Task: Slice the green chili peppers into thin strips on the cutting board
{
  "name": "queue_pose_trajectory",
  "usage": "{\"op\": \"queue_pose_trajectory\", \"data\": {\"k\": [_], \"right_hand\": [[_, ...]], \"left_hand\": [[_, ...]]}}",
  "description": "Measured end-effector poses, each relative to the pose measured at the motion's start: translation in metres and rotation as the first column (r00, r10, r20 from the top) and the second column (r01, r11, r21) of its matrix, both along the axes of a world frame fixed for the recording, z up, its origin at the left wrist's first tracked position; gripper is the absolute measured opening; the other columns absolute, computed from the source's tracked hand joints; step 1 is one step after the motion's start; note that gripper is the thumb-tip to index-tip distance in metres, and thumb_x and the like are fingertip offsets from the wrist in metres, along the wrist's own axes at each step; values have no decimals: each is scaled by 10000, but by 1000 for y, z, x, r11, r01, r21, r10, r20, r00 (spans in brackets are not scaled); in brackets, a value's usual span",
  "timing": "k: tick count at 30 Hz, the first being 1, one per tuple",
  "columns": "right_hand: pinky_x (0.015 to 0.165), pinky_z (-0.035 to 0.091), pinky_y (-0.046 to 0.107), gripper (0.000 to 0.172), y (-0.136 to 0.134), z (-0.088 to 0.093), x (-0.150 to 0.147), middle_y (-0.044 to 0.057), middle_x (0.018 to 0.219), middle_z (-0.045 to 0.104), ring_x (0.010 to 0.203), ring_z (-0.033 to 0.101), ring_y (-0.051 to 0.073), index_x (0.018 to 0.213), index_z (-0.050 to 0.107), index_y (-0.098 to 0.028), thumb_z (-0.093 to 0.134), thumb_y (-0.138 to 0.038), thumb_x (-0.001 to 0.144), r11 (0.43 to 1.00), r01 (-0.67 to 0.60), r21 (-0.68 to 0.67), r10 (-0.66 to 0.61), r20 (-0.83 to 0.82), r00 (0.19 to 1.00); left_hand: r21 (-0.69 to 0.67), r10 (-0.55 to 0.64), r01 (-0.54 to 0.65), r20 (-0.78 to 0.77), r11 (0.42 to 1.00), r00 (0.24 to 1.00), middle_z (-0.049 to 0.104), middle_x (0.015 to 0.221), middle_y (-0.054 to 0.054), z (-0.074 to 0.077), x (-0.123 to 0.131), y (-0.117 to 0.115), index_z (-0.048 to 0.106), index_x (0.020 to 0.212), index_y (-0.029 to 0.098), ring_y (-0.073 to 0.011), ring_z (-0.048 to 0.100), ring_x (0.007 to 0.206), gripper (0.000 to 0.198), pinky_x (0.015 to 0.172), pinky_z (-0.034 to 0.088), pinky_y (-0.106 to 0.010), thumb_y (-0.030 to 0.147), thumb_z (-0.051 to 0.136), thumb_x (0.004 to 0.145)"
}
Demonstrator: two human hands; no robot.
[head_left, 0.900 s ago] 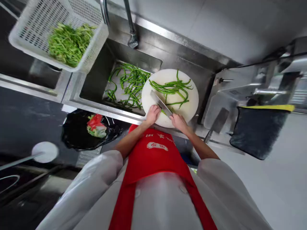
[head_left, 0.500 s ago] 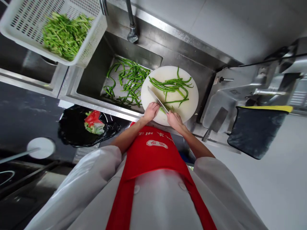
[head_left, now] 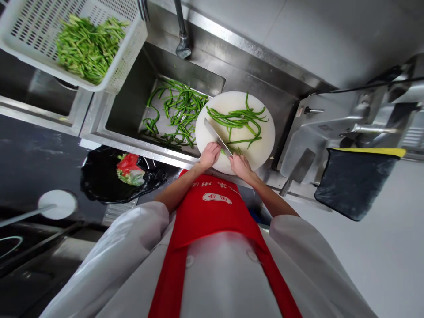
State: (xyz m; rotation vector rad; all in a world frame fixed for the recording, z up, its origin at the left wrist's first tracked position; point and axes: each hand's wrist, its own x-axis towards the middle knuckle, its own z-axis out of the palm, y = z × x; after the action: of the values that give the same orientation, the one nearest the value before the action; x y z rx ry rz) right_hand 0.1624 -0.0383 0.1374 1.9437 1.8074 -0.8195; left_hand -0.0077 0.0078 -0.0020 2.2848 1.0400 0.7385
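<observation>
A round white cutting board (head_left: 261, 145) rests over the right part of a steel sink and carries a loose bunch of long green beans (head_left: 236, 119). My right hand (head_left: 240, 165) grips the handle of a cleaver (head_left: 215, 136), whose blade lies slanted across the near side of the board. My left hand (head_left: 210, 155) sits just left of the blade with its fingers curled, pressing on the bean ends (head_left: 228, 153) between the two hands. I wear a red apron over a white coat.
More long beans (head_left: 175, 112) lie in the sink basin (head_left: 132, 110) under a tap (head_left: 183, 46). A white perforated basket (head_left: 132, 48) of cut beans stands at the upper left. A black rubbish bag (head_left: 99, 181) is below. A second cleaver (head_left: 298, 168) and a dark tub (head_left: 354, 181) are at the right.
Both hands and the cleaver stay at the board's near edge, the blade shifting only slightly. The view has drifted a little since the earliest frame.
</observation>
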Motion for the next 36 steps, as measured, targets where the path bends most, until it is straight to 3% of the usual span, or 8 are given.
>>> {"op": "queue_pose_trajectory", "data": {"k": [5, 11, 23, 28, 36], "right_hand": [[921, 479, 339, 373, 8, -2, 0, 203, 1130, 693, 1072, 669, 286, 1224, 565, -100, 311, -323, 1067, 1000, 3, 5, -3, -23, 1000], [932, 478, 344, 378, -5, 7, -1, 213, 1099, 705, 1069, 676, 279, 1266, 533, -98, 274, -288, 1068, 1000, -25, 4, 25, 21, 999], [930, 470, 324, 367, 10, -3, -3, 206, 1147, 696, 1095, 662, 274, 1239, 574, -84, 334, -295, 1059, 1000, -26, -8, 26, -45, 999], [916, 462, 299, 348, 19, -3, 10, 185, 1159, 702, 1117, 653, 275, 1196, 614, -125, 375, -335, 1056, 999, -44, 20, 45, -96, 994], [927, 448, 302, 352, 10, -4, 2, 205, 1149, 698, 1101, 657, 269, 1221, 597, -103, 367, -312, 1055, 997, -71, 31, 73, -73, 995]], "left_hand": [[-23, 60, -60, 31, 998, 998, 608, 1032, -107, 1, -10, 5, 659, 1041, 199, -245, 517, 1044, 254, 936, 483, -431, 270, 415, 1021], [-10, 47, -48, -6, 999, 999, 607, 1019, -108, -3, -10, 6, 657, 1062, 194, -255, 520, 1025, 267, 930, 484, -435, 261, 402, 1018], [-15, 56, -56, -3, 998, 998, 617, 1031, -125, 3, -11, 6, 654, 1055, 183, -260, 534, 1022, 265, 916, 474, -447, 270, 408, 1007], [-3, 157, -158, -20, 988, 987, 617, 1010, -114, 6, -19, 12, 661, 993, 189, -256, 521, 1003, 265, 915, 459, -449, 288, 416, 1012], [-4, 121, -121, -52, 993, 991, 607, 1031, -115, 3, -17, 13, 648, 1046, 180, -257, 501, 1012, 268, 942, 469, -430, 258, 394, 1014]]}}
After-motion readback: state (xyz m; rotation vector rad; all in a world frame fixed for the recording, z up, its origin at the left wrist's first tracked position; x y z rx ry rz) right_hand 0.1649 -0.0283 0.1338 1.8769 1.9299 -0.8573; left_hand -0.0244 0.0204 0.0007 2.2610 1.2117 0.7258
